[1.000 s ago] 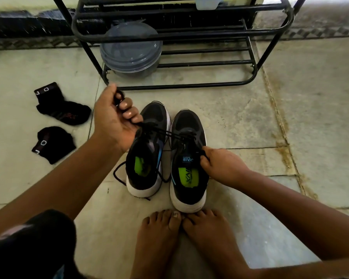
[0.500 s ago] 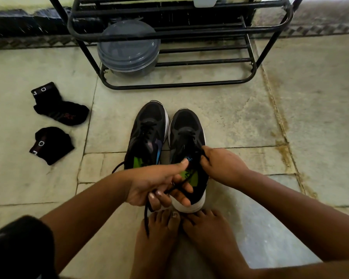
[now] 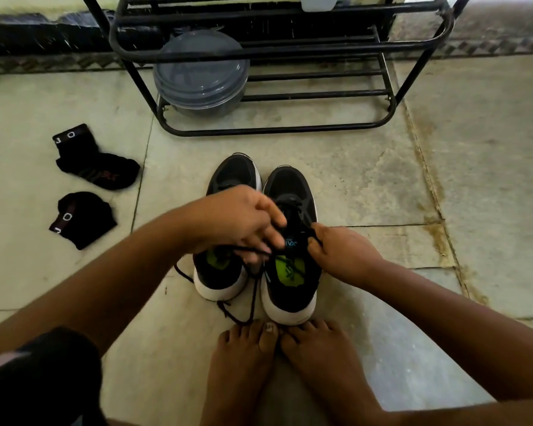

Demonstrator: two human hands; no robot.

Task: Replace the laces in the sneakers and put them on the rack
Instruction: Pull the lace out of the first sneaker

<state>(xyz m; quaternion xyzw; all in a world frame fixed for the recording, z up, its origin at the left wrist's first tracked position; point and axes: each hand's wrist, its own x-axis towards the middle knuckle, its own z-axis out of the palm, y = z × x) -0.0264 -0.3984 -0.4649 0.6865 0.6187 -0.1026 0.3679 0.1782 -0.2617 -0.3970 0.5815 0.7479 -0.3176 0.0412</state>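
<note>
Black lace (image 3: 253, 290) runs slack: left hand (image 3: 240, 219) pinches it, right hand (image 3: 342, 253) grips right sneaker (image 3: 290, 241), steadying it mid-floor for threading.

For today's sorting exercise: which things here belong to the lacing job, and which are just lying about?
Job: left sneaker, right sneaker, black lace, rack, left hand, right hand.
Lying about: two black socks, grey lidded container.

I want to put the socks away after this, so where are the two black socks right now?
In the head view, both black socks lie on the floor left of the sneakers, one nearer the rack, the other just below it.
</note>
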